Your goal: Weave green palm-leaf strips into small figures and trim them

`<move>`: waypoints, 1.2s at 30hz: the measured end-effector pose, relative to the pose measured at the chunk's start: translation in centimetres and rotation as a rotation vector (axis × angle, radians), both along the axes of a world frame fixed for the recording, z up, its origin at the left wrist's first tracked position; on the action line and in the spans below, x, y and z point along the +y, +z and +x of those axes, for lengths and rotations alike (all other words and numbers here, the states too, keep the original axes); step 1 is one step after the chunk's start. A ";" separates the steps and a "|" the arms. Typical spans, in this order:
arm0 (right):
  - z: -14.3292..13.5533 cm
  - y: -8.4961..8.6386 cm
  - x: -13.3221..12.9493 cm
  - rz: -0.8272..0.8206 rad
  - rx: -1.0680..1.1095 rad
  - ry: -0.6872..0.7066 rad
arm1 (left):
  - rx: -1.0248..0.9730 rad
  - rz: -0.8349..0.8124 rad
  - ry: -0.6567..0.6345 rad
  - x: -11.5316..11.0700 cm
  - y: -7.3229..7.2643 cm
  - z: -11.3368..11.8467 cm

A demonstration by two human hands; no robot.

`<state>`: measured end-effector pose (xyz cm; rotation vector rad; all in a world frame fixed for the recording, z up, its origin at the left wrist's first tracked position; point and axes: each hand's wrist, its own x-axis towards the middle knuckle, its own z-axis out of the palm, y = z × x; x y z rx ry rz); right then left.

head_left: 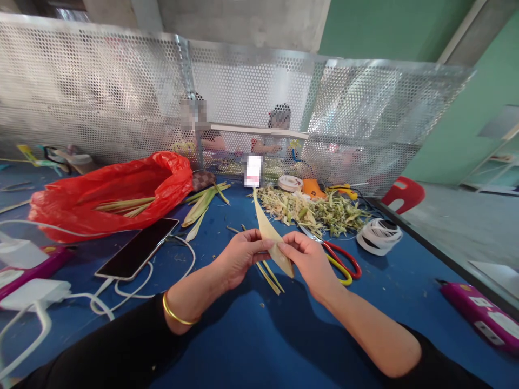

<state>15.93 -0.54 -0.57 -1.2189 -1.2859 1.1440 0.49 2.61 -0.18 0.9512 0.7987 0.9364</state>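
A pale, pointed corn husk (268, 229) is spread between my two hands above the blue table. My left hand (245, 256) pinches its left edge between thumb and fingers. On the opposite edge, the thumb and fingers of my right hand (310, 259) are closed too. Thin green-yellow strips (270, 275) lie on the table just under the husk. Scissors (343, 262) with red and yellow handles rest beyond my right hand, their blades partly hidden by it. A heap of shredded husk scraps (316, 210) lies farther back.
At left are a red plastic bag (117, 197) holding long stalks, a phone (140, 248) on a white cable, and purple power strips. Husk leaves (203, 208) lie beside the bag. A white tape roll (380, 236) stands right. A perforated metal screen (251, 81) borders the back; people sit behind it.
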 end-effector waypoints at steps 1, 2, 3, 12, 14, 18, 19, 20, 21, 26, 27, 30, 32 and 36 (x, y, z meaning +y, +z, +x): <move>0.0 0.1 0.0 -0.001 0.014 0.014 | 0.043 0.046 0.046 -0.1 0.1 0.1; 0.0 0.3 0.0 -0.011 0.036 0.028 | 0.096 0.096 0.080 -0.1 0.2 0.1; 0.0 0.4 0.0 -0.028 0.064 0.040 | 0.152 0.142 0.094 -0.2 0.3 0.1; 0.2 0.4 0.2 -0.080 0.107 0.076 | 0.270 0.143 -0.025 -0.1 0.8 -0.1; 0.2 0.4 0.3 -0.060 0.071 0.075 | 0.267 0.139 -0.014 -0.2 0.8 0.0; 0.4 0.1 0.5 -0.008 -0.068 0.059 | 0.315 0.211 0.042 -0.3 0.7 0.1; 0.4 0.0 0.6 0.009 -0.116 0.055 | 0.332 0.231 0.053 -0.3 0.6 0.2; 0.5 -0.1 0.6 0.028 -0.165 0.048 | 0.350 0.251 0.063 -0.3 0.4 0.2; 0.5 -0.1 0.6 0.049 -0.218 0.039 | 0.369 0.271 0.074 -0.3 0.3 0.2; 0.2 0.1 0.0 0.136 -0.462 -0.062 | 0.424 0.350 0.123 -0.5 -0.4 0.5; 0.1 0.2 -0.1 0.151 -0.496 -0.082 | 0.418 0.355 0.125 -0.5 -0.4 0.6; 0.0 0.1 -0.1 0.175 -0.525 -0.111 | 0.377 0.311 0.115 -0.7 -0.1 0.8; 0.1 -0.2 0.1 0.164 -0.478 -0.107 | 0.323 0.242 0.097 -0.8 0.1 0.8; 0.3 -0.5 0.5 0.100 -0.243 -0.038 | 0.200 0.103 0.039 -0.7 0.2 0.8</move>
